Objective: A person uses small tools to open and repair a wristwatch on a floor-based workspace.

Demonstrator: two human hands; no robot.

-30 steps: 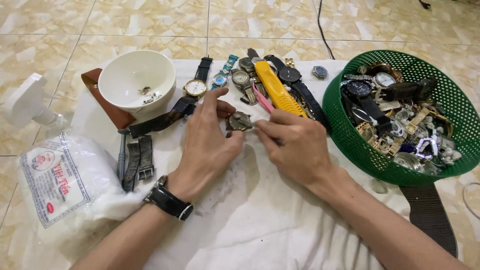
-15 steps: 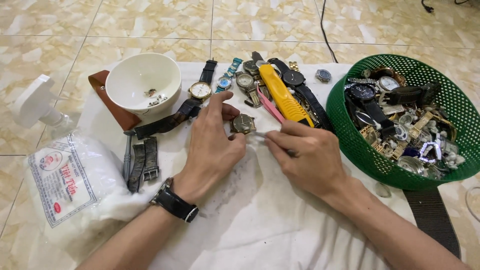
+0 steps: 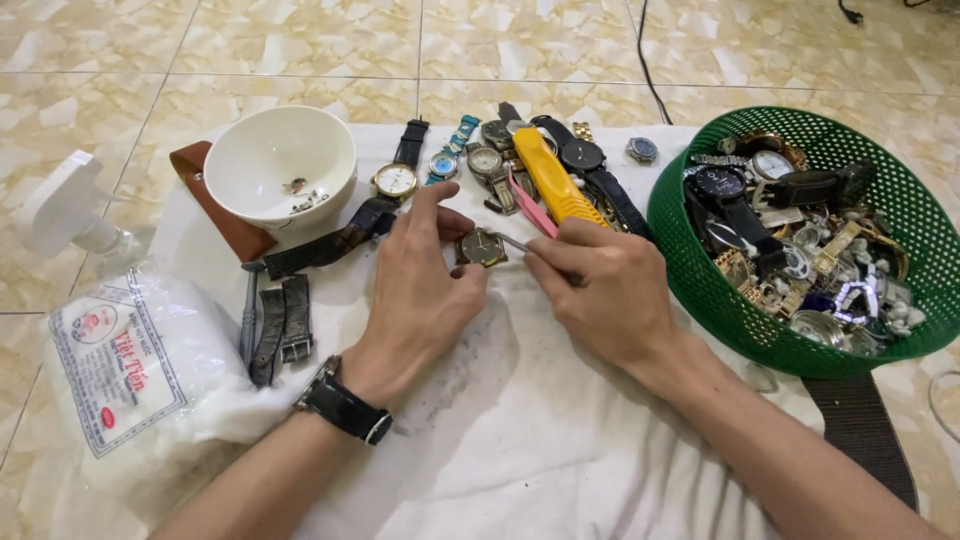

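I see the strapless watch case (image 3: 482, 247) on the white cloth (image 3: 520, 430), pinched between my left hand's (image 3: 425, 285) thumb and forefinger. My right hand (image 3: 600, 290) has its fingers closed round a thin metal tool (image 3: 513, 243), its tip at the case's edge. Since a second ago the hands have barely shifted, so the prying goes on. The tool's handle is hidden in my fist. Beyond lie the row of watches (image 3: 500, 160), a white bowl (image 3: 280, 165) and a green basket (image 3: 690, 260).

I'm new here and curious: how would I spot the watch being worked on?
Start at the white cloth on the tiled floor. Between the white bowl and green mesh basket, the left hand pinches a small strapless, dark-faced watch head. Unlike the strapped watches behind, a thin metal tool touches it.
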